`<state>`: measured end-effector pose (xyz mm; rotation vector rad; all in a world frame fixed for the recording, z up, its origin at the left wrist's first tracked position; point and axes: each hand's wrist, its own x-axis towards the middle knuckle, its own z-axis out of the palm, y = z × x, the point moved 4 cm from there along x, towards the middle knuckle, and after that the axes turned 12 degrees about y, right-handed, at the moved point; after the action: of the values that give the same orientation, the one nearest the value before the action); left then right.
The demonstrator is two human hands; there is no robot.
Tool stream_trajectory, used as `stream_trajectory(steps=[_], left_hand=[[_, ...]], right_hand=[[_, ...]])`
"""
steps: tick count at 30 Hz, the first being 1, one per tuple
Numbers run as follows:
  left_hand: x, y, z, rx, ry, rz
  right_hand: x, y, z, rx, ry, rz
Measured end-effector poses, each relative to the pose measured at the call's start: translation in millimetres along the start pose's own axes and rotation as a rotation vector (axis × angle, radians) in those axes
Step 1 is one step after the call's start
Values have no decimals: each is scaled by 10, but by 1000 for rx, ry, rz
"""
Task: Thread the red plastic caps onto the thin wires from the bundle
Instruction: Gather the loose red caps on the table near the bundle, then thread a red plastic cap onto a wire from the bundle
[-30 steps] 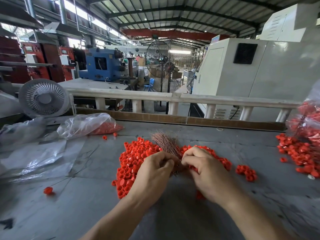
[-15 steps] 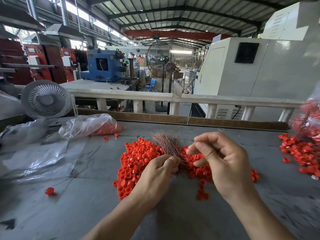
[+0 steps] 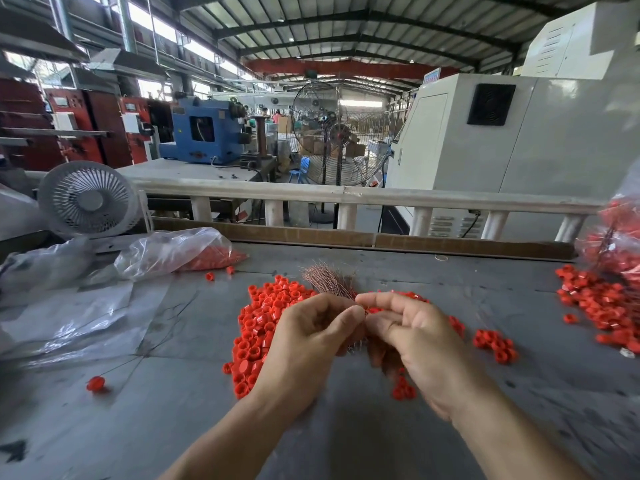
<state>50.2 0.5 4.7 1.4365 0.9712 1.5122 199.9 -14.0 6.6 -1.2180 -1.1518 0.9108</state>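
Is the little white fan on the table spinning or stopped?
Looks stopped. The small white fan stands at the table's far left, and its blades show sharp and separate behind the grille, with no blur.

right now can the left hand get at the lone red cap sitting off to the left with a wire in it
Probably yes, but not freely: the left hand grips the wire bundle. Bare table lies between it and the lone cap.

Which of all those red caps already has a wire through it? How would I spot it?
Start at the small white desk fan at the table's far left, then come straight toward the near edge of the grey table. There a single red cap lies alone, left of the big pile. Unlike the loose ones, a thin wire runs from it.
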Motion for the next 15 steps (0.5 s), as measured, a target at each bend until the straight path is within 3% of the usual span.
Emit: stream_trajectory(steps=[6,11,15], left_hand=[[14,-58,-18,93,-1,-16],[8,-64,-21,135,10,0],[13,-56,-30,137,30,10]], right_hand=[[-48,-11,29,-376,4,-168],[-80,-21,45,-461,-40,-208],[-59,-9,21,-463,29,-192]])
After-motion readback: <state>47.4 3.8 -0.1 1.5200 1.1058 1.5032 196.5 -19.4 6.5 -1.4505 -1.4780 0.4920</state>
